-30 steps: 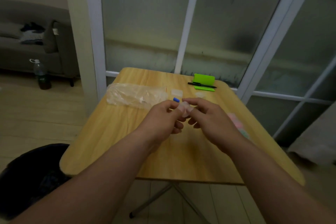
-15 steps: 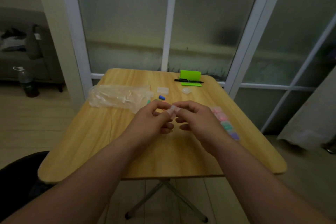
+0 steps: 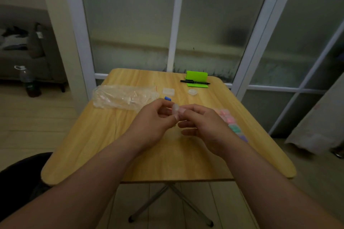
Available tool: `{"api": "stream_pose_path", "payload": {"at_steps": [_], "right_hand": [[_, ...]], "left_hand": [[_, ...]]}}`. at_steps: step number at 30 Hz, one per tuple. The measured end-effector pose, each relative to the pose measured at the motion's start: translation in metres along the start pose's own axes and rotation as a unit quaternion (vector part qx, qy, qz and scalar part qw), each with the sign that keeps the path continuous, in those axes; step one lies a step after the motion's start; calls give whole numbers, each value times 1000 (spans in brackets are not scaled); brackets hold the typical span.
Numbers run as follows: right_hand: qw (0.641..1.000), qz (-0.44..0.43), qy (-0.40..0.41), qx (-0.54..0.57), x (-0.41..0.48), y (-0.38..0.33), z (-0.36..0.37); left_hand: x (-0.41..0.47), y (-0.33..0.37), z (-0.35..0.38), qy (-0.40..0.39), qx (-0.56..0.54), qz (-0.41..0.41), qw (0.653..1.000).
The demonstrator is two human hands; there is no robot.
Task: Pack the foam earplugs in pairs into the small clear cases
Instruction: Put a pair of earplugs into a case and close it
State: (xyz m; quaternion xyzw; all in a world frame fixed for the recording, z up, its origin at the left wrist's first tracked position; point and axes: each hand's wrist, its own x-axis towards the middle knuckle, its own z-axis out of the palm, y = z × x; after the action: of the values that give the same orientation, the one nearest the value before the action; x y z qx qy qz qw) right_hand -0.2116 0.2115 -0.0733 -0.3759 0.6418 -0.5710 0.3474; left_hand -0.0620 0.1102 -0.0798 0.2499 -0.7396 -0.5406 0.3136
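Above the middle of the table (image 3: 115,154), the left hand (image 3: 154,123) and right hand (image 3: 203,126) meet, both pinching a small clear case (image 3: 176,110), while the blue earplug (image 3: 167,98) lies crosswise just beyond, nearer the left hand.

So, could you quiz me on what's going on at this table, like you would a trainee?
1. True or false: the blue earplug lies on the table.
2. The left hand and right hand together hold: A) a spoon B) a small clear case C) a phone.
3. Fill in: the black pen rests on the ___ stand.
Key: 1 true; 2 B; 3 green.
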Motion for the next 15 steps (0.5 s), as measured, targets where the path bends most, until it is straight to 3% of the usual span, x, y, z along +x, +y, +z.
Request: {"api": "stream_pose_path", "payload": {"at_steps": [4, 9, 12, 15], "right_hand": [[998, -40, -12, -36, -1, -1, -1], [990, -88, -4, -106, -5, 1, -2], [996, -69, 8, -58, -3, 0, 1], [1000, -10, 5, 7, 1, -1, 3]], "left_hand": [[-3, 2, -2, -17, 1, 1, 1000], [-5, 4, -3, -31, -97, -33, 994], [-4, 2, -1, -11, -91, -12, 996], [-4, -1, 3, -2, -19, 19, 1000]]}}
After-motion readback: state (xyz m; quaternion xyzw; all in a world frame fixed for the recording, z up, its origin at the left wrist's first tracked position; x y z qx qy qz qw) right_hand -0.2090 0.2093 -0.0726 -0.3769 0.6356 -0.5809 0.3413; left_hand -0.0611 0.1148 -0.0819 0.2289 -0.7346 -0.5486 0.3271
